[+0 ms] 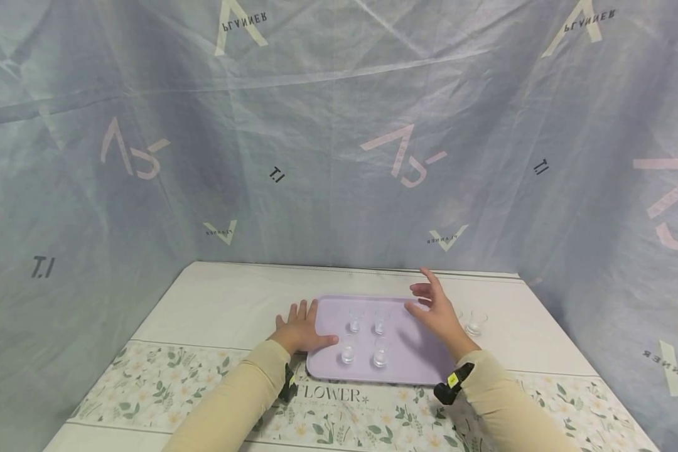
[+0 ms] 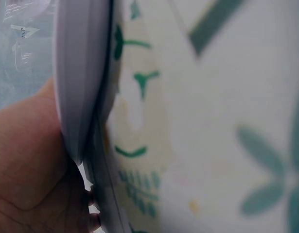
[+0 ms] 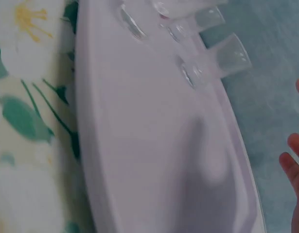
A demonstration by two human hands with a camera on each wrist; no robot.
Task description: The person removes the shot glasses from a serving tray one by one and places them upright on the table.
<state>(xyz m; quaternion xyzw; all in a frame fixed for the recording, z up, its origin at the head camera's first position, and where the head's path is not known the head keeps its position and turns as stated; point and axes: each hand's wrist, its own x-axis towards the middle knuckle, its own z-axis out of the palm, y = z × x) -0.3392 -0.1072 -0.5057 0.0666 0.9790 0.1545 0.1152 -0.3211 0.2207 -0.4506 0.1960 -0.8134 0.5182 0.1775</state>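
A lilac tray (image 1: 412, 364) lies on the table with several small clear glasses (image 1: 380, 356) standing upright on its left and middle part. My left hand (image 1: 302, 331) rests at the tray's left edge, fingers spread and straight, thumb reaching over the rim. In the left wrist view the palm (image 2: 27, 150) is right against the tray's side. Above the tray's right part, my right hand (image 1: 437, 311) hovers with fingers apart and nothing in them. The right wrist view shows its fingertips (image 3: 291, 165) away from the glasses (image 3: 219, 60).
To the right of my right hand, a clear glass (image 1: 476, 324) stands on the white table, with another partly hidden behind the wrist. A floral cloth band (image 1: 339, 427) crosses the table's front. Grey-blue curtains (image 1: 328, 157) enclose the back and sides.
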